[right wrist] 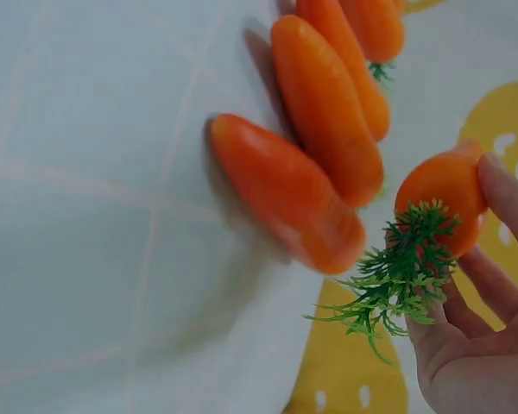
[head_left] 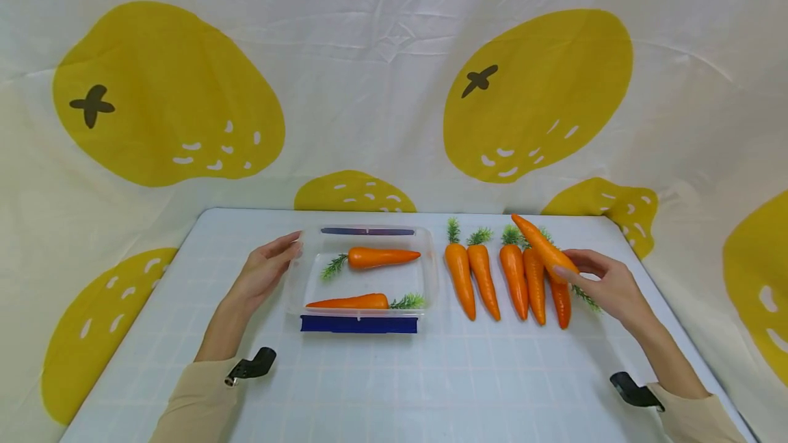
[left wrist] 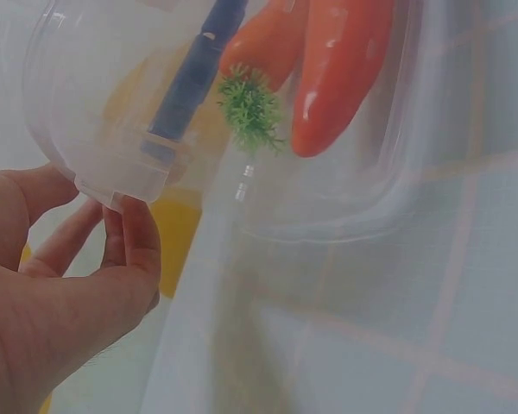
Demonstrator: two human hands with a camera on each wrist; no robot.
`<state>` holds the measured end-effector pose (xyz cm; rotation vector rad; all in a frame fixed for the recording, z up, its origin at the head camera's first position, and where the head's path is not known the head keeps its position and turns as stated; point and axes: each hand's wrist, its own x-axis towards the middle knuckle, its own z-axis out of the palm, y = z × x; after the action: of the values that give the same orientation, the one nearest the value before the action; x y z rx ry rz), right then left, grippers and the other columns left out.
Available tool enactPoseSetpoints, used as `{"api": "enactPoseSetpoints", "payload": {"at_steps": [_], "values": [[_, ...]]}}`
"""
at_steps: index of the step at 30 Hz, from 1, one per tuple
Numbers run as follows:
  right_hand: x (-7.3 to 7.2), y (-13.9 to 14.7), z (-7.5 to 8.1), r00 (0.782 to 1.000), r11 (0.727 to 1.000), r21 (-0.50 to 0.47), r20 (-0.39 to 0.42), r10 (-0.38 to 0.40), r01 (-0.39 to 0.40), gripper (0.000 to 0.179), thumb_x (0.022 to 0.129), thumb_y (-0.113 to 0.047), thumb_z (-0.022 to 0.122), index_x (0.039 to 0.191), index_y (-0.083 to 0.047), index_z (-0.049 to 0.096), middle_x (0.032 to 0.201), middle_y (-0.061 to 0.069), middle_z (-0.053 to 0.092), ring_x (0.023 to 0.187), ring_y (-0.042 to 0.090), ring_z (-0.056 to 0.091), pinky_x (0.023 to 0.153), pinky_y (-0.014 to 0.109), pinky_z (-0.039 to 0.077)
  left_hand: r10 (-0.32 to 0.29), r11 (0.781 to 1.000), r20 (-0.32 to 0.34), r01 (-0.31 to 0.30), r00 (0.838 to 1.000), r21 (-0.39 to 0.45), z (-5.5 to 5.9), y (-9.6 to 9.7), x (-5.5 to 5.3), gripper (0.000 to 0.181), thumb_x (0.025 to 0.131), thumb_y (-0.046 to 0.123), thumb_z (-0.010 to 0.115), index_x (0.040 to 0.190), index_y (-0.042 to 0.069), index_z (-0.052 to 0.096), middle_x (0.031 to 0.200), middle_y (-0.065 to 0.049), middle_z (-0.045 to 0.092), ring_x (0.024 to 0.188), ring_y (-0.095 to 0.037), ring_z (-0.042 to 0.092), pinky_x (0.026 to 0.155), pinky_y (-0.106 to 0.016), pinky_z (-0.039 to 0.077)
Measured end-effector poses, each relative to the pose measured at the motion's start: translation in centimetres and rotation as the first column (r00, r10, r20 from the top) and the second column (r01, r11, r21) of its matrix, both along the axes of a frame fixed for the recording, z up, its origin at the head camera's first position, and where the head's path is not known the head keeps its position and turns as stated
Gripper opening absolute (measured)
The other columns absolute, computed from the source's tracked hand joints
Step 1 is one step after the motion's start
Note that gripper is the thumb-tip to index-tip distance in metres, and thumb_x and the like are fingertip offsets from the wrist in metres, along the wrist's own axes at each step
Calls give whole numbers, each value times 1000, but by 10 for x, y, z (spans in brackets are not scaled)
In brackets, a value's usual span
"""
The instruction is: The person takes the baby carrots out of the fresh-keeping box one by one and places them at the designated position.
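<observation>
My left hand [head_left: 266,272] holds the left rim of a clear plastic container [head_left: 434,272], its fingers at the rim's corner [left wrist: 121,185] in the left wrist view. Inside the container lie two orange carrots with green tops, one carrot [head_left: 383,258] pointing right and another carrot [head_left: 349,301] pointing left. On the right, my right hand [head_left: 606,286] pinches a carrot [head_left: 542,241] between thumb and fingers, raised above the others. Its leafy top [right wrist: 414,250] hangs toward the wrist camera. Beneath it, a row of several carrots [head_left: 514,279] lies on the table, tops toward the back.
The container has a dark blue latch flap [head_left: 359,324] at the front and another blue latch [head_left: 368,231] at the back. A white table [head_left: 492,388] with a faint grid carries everything. Behind it hangs a curtain [head_left: 369,87] printed with yellow fruit.
</observation>
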<state>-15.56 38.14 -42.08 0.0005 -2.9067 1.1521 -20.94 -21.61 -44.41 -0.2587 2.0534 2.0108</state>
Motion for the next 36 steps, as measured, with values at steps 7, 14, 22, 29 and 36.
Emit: {"api": "enactPoseSetpoints", "payload": {"at_steps": [7, 14, 22, 29, 36], "values": [[10, 30, -17, 995, 995, 28, 38, -97, 96, 68, 99, -51, 65, 142, 0, 56, 136, 27, 60, 120, 42, 54, 84, 37, 52, 0, 1000, -2, 0, 1000, 7, 0, 0, 0, 62, 105, 33, 62, 160, 15, 40, 165, -6, 34, 139, -17, 39, 124, -39, 23], [15, 52, -32, 987, 990, 30, 78, -143, 141, 73, 99, -51, 64, 143, 5, 52, 139, 33, 55, 121, 48, 52, 72, 16, 46, -3, 1000, -6, 3, 1000, 4, -1, -1, 0, 63, 104, 34, 62, 160, 15, 39, 166, -6, 33, 140, -15, 38, 124, -39, 23], [17, 62, -40, 969, 979, 55, 141, -202, 196, 81, 99, -57, 61, 143, 9, 49, 142, 37, 50, 122, 51, 51, 85, 39, 54, 8, 1000, -16, -8, 1000, 20, -2, -1, -1, 61, 104, 31, 64, 158, 13, 43, 163, -5, 39, 135, -13, 41, 123, -36, 25], [15, 59, -42, 962, 969, 111, 141, -236, 221, 83, 97, -60, 62, 139, 11, 51, 136, 38, 52, 117, 53, 52, 95, 66, 47, 9, 1000, -6, -9, 1000, 11, -1, 0, -1, 61, 104, 32, 64, 158, 14, 42, 164, -4, 36, 139, -15, 39, 124, -38, 24], [13, 59, -39, 973, 972, 174, 141, -181, 156, 80, 98, -57, 63, 133, 14, 54, 128, 38, 57, 109, 51, 57, 88, 61, 54, 11, 1000, -9, -11, 1000, 11, -1, 1, -1, 60, 105, 30, 62, 159, 13, 41, 164, -4, 37, 140, -17, 39, 124, -39, 24]]}}
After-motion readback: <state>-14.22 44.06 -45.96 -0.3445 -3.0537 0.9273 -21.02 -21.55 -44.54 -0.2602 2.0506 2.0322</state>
